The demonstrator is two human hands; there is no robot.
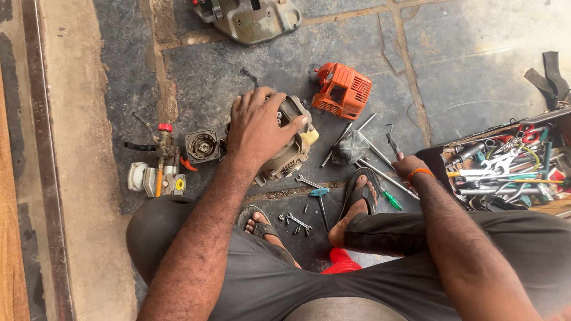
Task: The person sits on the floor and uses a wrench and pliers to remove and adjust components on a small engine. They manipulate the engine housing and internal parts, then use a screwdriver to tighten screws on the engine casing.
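My left hand [260,125] lies over a small grey engine block [289,148] on the stone floor, fingers wrapped on its top. My right hand [409,167] reaches down to the floor among long tools, its fingers touching a pair of pliers [392,143]; whether it grips them is hidden. An orange thread circles that wrist. An orange engine cover [343,90] sits just beyond the block. Both my feet, in sandals, rest near the scattered tools.
A pump part with a red cap [157,166] and a round metal housing [203,145] lie left of the block. An open toolbox [511,166] full of spanners stands at right. Small wrenches [297,222], a green-handled screwdriver [392,200] and a grey casing [250,19] lie around.
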